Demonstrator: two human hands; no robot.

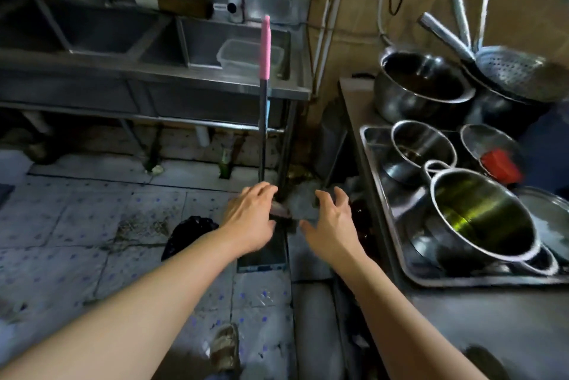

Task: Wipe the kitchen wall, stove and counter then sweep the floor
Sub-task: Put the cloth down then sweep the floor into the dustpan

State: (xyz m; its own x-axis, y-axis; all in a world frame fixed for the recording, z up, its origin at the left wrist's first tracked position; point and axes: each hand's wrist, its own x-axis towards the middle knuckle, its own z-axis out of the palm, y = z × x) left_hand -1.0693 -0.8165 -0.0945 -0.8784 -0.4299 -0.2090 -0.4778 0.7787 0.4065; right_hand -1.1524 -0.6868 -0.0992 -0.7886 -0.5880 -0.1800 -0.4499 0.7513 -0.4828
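A long dark handle with a pink grip (264, 50) stands upright against the steel sink unit (215, 84); its lower end is hidden behind my left hand (251, 216). A dark dustpan (266, 249) lies on the tiled floor (92, 225) under that hand. My left hand reaches toward the base of the handle with its fingers loosely extended, holding nothing. My right hand (332, 222) hovers beside it, fingers spread, over the gap next to the counter (492, 318). Scattered dirt (141, 225) lies on the tiles.
A black bag (187, 235) lies on the floor left of the dustpan. On the right counter a steel tray (400, 244) holds several pots and bowls. A clear plastic box (246, 53) sits in the sink basin. My sandalled foot (224, 345) shows below.
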